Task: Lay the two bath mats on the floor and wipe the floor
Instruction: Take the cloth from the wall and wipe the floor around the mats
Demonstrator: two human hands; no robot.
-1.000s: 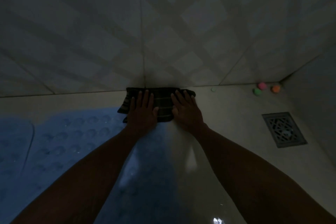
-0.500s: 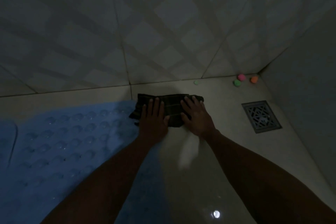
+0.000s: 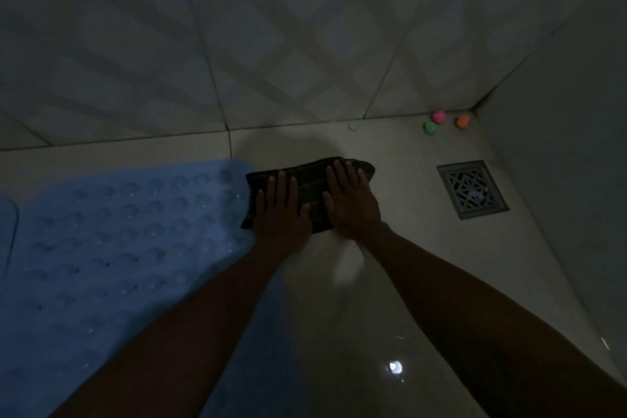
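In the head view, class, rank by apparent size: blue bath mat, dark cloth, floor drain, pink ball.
1. blue bath mat
2. dark cloth
3. floor drain
4. pink ball, farthest away, so apparent size only

Left hand (image 3: 281, 214) and right hand (image 3: 353, 204) press flat on dark striped folded cloth (image 3: 314, 192) on beige tiled floor (image 3: 400, 180), beside blue bubbled rubber bath mat (image 3: 118, 248).

No legible text or labels.
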